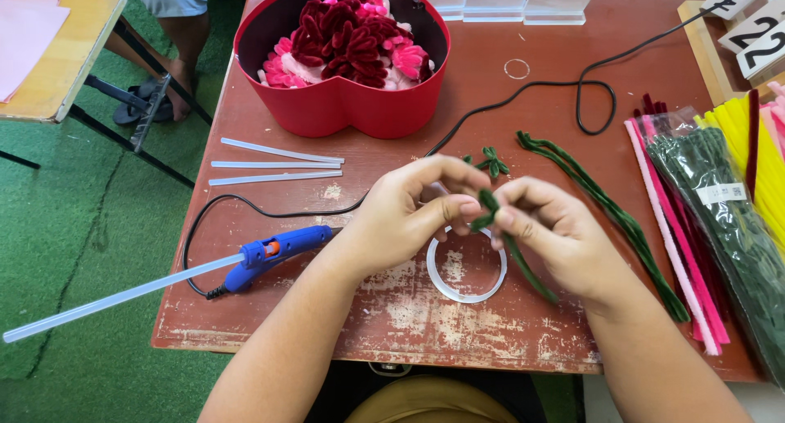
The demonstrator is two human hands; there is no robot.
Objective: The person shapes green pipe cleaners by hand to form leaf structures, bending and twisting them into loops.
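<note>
My left hand [405, 214] and my right hand [548, 231] meet above the middle of a worn red-brown table [392, 325]. Both pinch a dark green pipe cleaner [519, 259] between thumb and fingers; its upper end is bent into a loop at my fingertips and its tail trails down to the right. Under my hands lies a clear tape ring [466, 288]. A small green pipe-cleaner leaf shape [493, 161] lies just beyond my fingers.
A blue glue gun [274, 255] with a long clear stick lies left, its black cord [531, 88] looping across. Three glue sticks [274, 165] lie near a red heart-shaped box [343, 104] of pink and crimson pipe-cleaner flowers. Green stems [605, 206] and bundled pipe cleaners [719, 219] lie right.
</note>
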